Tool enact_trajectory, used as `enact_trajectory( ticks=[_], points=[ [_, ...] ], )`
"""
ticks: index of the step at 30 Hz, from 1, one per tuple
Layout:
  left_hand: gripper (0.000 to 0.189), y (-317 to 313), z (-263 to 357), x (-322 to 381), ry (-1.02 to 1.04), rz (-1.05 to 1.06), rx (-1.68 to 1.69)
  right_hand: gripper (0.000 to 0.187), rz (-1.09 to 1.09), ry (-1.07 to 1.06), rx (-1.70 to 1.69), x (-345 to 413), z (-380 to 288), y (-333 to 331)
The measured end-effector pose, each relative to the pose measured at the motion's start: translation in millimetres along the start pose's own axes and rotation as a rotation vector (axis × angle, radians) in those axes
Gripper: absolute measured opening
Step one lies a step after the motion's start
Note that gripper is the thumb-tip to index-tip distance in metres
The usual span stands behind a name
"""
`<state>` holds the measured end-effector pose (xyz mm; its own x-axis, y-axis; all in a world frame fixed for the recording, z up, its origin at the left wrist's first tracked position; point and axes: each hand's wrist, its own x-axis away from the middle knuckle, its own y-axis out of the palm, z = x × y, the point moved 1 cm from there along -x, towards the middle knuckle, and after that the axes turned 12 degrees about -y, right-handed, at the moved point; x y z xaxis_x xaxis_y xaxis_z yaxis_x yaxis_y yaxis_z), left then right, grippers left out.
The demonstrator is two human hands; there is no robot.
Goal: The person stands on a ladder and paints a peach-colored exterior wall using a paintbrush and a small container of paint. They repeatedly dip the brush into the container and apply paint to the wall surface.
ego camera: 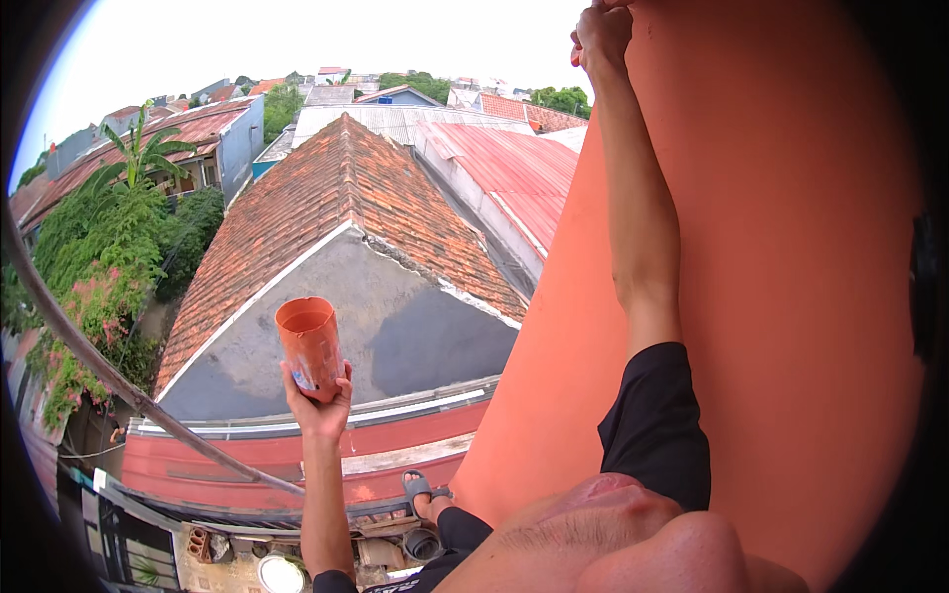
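Observation:
My left hand (320,396) holds up an orange plastic container (308,347) around its lower part. It is upright with its open top facing me; orange paint coats much of it and part of a label shows. How much it contains cannot be seen. My right arm reaches far up along an orange painted wall (771,244). At the top edge of the view, my right hand (604,33) is curled close to the wall's edge. A small orange bit shows beside its fingers, but the picture cuts off whatever it may hold.
A long thin pole (148,404) slants across the left. My sandalled foot (417,489) stands by a red metal roof (222,459). Beyond rises a gable wall (326,319) under a clay-tile roof (296,200). A yard far below holds a white round basin (280,574) and hollow bricks (199,543).

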<state>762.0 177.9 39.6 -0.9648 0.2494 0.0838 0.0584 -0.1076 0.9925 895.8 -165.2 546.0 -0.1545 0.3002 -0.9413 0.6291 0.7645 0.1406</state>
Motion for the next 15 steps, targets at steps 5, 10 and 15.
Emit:
enact_trajectory(
  ticks=[5,10,15],
  points=[
    [0.071,-2,-3,1,-0.029,-0.034,-0.009,0.037,0.062,0.297,-0.169,14,25,8],
    [0.071,-7,1,-1,0.0,0.058,0.016,0.013,0.089,0.278,-0.181,-22,25,20],
    [0.071,-6,3,-3,0.006,0.021,0.0,0.031,0.251,-0.121,0.017,-7,48,26]
  ],
)
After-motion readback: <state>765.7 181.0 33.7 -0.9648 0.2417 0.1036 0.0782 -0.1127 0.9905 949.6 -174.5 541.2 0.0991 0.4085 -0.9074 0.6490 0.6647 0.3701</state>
